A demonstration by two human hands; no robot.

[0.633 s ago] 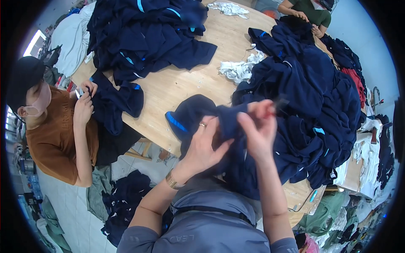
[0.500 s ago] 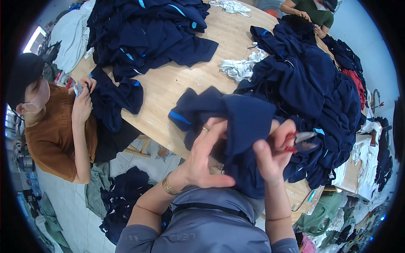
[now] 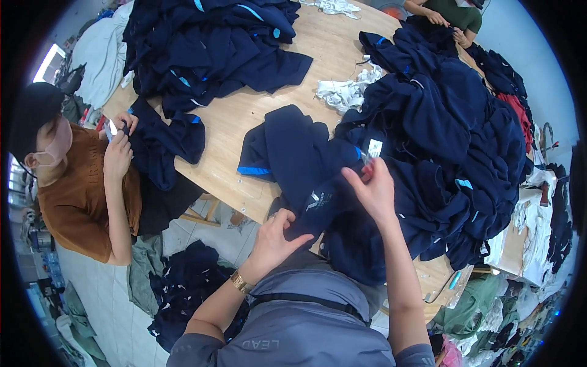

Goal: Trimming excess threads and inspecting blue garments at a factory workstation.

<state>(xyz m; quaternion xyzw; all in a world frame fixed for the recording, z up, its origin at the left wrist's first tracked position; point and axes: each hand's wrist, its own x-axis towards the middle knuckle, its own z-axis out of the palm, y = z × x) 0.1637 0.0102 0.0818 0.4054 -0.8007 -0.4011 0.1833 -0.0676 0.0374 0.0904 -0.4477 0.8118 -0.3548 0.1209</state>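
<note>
A navy garment [image 3: 304,160] with blue trim and a pale printed mark lies spread over the table edge in front of me. My left hand [image 3: 273,241] grips its near edge, fingers curled and thumb stretched along the cloth. In my right hand [image 3: 378,192] are red-handled snips [image 3: 367,171], mostly covered by the fingers. Their tips sit by a small white label [image 3: 375,148] at the garment's right side. Whether the blades touch the label or the cloth I cannot tell.
A large heap of navy garments [image 3: 440,134] rises at the right, another pile [image 3: 208,49] at the far left. White strips [image 3: 348,92] lie on the wooden table [image 3: 244,131]. A co-worker [image 3: 85,183] sits left; another person [image 3: 452,21] works far right. Dark cloth [image 3: 189,293] lies on the floor.
The bunched garment has come down and spread out, showing the printed mark and label. My left hand has moved down-left to its edge. The snips have swung from pointing right to pointing away.
</note>
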